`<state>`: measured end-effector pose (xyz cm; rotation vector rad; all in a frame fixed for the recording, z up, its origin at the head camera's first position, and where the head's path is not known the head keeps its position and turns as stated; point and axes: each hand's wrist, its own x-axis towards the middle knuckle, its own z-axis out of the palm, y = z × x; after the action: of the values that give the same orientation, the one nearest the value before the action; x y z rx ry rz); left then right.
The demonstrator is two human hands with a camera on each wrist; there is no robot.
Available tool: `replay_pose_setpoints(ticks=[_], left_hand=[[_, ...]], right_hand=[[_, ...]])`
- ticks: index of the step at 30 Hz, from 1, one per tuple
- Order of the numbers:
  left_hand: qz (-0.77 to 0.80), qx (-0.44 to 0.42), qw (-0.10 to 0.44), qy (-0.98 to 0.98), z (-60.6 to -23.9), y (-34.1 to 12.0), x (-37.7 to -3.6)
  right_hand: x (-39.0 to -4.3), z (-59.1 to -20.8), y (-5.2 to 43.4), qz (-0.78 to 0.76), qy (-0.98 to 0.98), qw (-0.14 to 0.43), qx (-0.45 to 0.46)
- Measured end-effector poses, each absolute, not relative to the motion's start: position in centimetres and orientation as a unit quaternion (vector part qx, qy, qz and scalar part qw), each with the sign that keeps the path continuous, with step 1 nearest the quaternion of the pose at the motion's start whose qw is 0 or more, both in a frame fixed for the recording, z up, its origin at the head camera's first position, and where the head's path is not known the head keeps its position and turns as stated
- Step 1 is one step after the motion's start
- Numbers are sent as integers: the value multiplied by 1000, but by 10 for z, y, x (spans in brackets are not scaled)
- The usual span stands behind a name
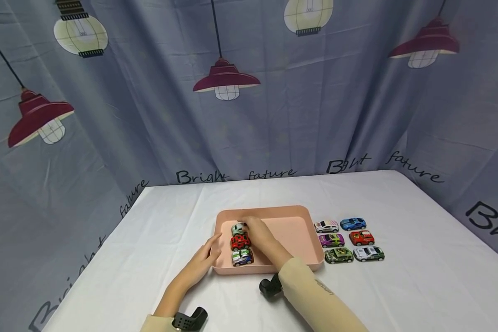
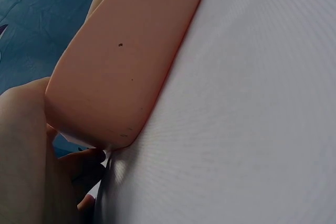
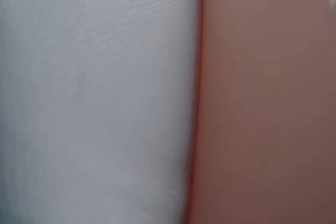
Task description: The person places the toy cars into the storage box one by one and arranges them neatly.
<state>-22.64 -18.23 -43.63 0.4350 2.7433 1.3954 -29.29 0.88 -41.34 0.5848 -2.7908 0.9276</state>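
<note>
A shallow pink tray (image 1: 288, 269) stands on the white table with three toy cars in a column along its left side. Over the tray's back left reaches my right hand (image 1: 262, 234), its fingers pinching a pale green toy car (image 1: 238, 229) that they partly cover. Below that one come a red toy car with black marks (image 1: 240, 242) and a white, green and blue toy car (image 1: 242, 257). My left hand (image 1: 200, 263) rests against the left wall of the tray, fingers extended; the left wrist view has its thumb side (image 2: 31, 103) at the tray's corner.
Right of the tray lie several toy cars in two columns: white (image 1: 326, 226), purple (image 1: 331, 240), camouflage green (image 1: 338, 255), blue (image 1: 352, 224), red (image 1: 361, 238) and white-green (image 1: 368, 253). A printed grey-blue curtain (image 1: 249, 133) hangs behind the table.
</note>
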Motion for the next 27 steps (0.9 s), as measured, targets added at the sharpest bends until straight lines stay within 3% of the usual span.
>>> replay_pose_setpoints(ticks=[11,27], left_hand=[[434,167,4,885,-442,-184,-226],[435,139,12,890,-442,-183,-230]], right_hand=[[-284,-406,19,310,-930,52,193],[-279,-386,39,301,-925,111,202]])
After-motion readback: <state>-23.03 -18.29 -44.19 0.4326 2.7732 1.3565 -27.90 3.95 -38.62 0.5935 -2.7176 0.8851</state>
